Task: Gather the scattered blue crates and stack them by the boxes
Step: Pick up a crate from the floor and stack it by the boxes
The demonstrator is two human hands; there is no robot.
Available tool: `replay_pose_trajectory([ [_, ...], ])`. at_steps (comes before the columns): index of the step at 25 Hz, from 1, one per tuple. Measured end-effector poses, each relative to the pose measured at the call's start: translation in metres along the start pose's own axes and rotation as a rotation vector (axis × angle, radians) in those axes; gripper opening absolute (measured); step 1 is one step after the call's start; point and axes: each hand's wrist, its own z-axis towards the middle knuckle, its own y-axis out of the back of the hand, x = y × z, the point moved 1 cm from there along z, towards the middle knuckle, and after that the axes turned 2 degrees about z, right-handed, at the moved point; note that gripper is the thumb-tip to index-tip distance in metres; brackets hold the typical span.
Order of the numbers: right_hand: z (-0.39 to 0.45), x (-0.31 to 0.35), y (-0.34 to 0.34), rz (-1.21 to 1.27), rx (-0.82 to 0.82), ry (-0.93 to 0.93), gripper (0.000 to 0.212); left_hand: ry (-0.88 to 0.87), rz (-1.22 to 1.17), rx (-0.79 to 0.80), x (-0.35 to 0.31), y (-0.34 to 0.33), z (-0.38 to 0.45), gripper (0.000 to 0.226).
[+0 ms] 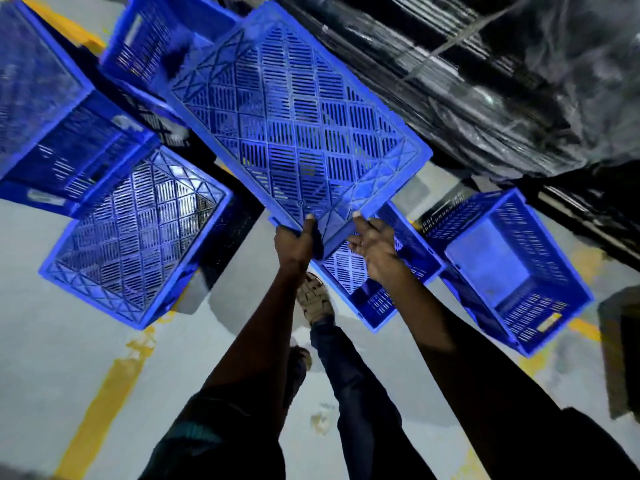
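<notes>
An upturned blue crate (294, 123) fills the middle of the view, its slotted bottom facing me. My left hand (294, 242) grips its near corner edge, thumb on top. My right hand (374, 245) is at the same corner with fingers spread, touching the rim loosely. Another upturned crate (138, 237) sits at the left on the floor. Behind it stand more blue crates (52, 109) and one at the top (156, 36). Under my hands lies a further crate (374, 289), and an open crate (512, 268) rests on its side at the right.
Dark shrink-wrapped goods (519, 74) rise at the upper right. The grey floor (69, 358) carries yellow painted lines (104, 403). My legs and a sandalled foot (313, 299) stand below the held crate. A dark object (620, 341) sits at the right edge.
</notes>
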Motion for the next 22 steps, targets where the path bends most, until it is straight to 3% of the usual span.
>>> replay_pose_trajectory([
  [5, -0.06, 0.041, -0.02, -0.038, 0.187, 0.269, 0.026, 0.067, -0.369, -0.051, -0.067, 0.043, -0.056, 0.033],
  [9, -0.11, 0.053, -0.012, -0.227, 0.273, 0.505, 0.005, 0.085, -0.45, -0.148, -0.094, 0.085, -0.104, 0.027],
  [13, -0.172, 0.034, 0.023, -0.718, 0.192, 0.891, 0.027, 0.088, -0.493, -0.33, -0.108, 0.135, -0.172, 0.024],
  [16, -0.219, 0.017, 0.029, -0.826, 0.189, 0.974, 0.056, 0.108, -0.491, -0.346, -0.099, 0.166, -0.211, 0.026],
  [22, -0.295, -0.015, 0.032, -1.056, 0.213, 1.227, 0.049, 0.167, -0.507, -0.384, -0.052, 0.237, -0.275, 0.027],
])
